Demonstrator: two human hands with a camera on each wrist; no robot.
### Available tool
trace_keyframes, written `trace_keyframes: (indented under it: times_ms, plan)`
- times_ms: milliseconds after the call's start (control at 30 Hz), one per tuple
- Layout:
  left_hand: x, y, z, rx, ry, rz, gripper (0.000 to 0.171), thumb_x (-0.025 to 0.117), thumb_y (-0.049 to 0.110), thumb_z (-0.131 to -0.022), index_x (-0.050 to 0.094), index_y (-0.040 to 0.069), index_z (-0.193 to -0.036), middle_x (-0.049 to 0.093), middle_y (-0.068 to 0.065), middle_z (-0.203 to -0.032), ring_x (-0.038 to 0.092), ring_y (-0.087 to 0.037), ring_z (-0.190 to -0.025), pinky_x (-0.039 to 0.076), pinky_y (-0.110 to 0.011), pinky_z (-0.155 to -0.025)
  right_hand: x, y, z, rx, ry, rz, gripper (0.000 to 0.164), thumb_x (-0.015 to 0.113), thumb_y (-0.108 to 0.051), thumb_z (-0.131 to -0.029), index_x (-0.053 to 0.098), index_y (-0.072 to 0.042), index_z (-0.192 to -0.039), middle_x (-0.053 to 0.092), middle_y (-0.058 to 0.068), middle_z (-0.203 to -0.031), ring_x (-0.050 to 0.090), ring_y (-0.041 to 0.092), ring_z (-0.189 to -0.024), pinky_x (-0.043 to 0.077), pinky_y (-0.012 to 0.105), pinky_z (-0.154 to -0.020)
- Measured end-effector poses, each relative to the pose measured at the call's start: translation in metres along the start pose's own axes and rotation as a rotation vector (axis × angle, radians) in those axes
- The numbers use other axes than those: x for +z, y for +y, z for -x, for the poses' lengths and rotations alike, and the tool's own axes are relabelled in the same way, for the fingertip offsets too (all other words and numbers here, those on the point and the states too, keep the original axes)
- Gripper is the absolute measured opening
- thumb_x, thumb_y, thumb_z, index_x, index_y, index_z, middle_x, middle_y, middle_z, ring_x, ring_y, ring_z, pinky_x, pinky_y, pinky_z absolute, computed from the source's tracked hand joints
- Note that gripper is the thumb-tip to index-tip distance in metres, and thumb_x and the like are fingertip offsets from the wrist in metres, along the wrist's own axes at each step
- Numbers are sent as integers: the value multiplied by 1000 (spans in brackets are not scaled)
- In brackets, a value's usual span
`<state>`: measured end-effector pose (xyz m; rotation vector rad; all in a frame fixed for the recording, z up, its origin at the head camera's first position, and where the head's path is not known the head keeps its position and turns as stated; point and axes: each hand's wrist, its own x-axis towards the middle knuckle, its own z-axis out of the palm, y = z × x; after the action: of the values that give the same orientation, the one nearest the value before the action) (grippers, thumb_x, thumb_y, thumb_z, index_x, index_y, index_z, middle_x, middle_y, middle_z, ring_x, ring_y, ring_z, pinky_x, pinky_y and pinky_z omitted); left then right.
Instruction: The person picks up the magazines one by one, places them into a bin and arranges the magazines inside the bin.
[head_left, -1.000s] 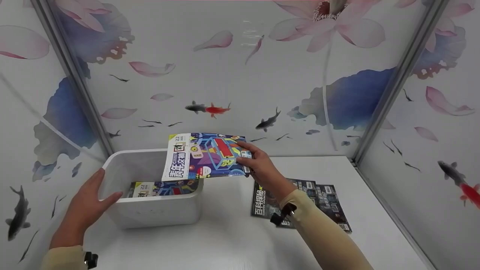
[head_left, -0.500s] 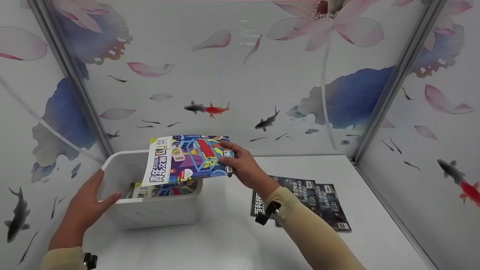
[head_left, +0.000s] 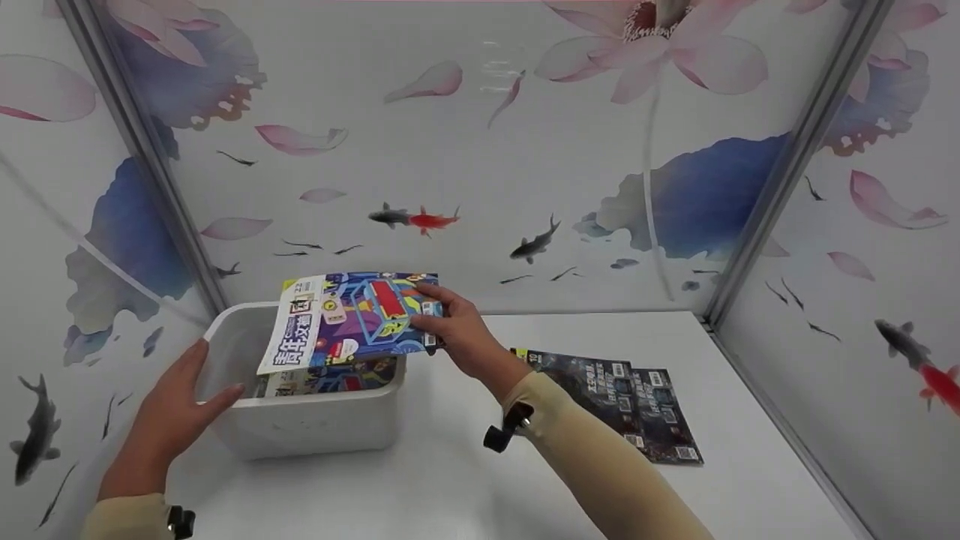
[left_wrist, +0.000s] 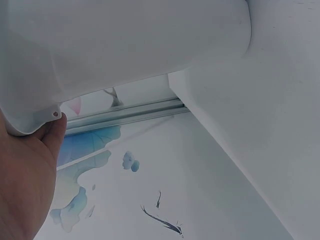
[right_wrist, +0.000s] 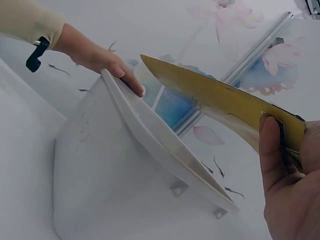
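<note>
My right hand [head_left: 461, 330] pinches a colourful magazine [head_left: 360, 315] by its right side, thumb on the cover. The magazine is tilted over a white plastic bin [head_left: 315, 424], its left end above the opening; its yellow back shows in the right wrist view, with the right hand [right_wrist: 287, 180] at one end. Inside the bin lies another magazine [head_left: 330, 381] with a similar cover, partly hidden. My left hand [head_left: 169, 416] grips the bin's left front corner at the rim, and in the left wrist view a fingertip of that hand [left_wrist: 30, 170] sits by the rim's small lug.
Dark magazines [head_left: 660, 412] lie overlapping on the white table [head_left: 750, 480], right of the bin and partly behind my right forearm. White panels [head_left: 465, 165] printed with lotus and fish enclose the table at the back and both sides, with metal corner posts [head_left: 795, 157].
My right hand has carried the colourful magazine leftward and slightly down, from beside the bin's right end to over its opening. The left hand and the bin stay in place.
</note>
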<state>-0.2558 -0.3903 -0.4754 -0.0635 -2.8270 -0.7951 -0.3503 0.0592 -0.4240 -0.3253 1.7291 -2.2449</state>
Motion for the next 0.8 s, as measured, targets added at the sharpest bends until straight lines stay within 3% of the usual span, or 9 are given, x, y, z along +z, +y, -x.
trace_keyframes:
  times_ms: [367, 800]
  plan:
    - [-2, 4, -2, 6, 5, -12, 112, 68, 64, -105, 5, 5, -177, 12, -34, -179, 19, -66, -159, 23, -91, -114, 25, 5, -8, -28, 2, 27, 68, 82, -12, -102, 55, -20, -164, 57, 14, -151, 73, 29, -118, 66, 39, -96]
    - [1, 2, 0, -24, -19, -1, 114, 65, 67, -104, 3, 6, -177, 8, -34, -180, 15, -65, -160, 21, -91, -114, 53, 21, -14, -16, 88, 162, 64, 86, -15, -99, 62, -27, -158, 61, 7, -148, 70, 24, -121, 64, 39, -102]
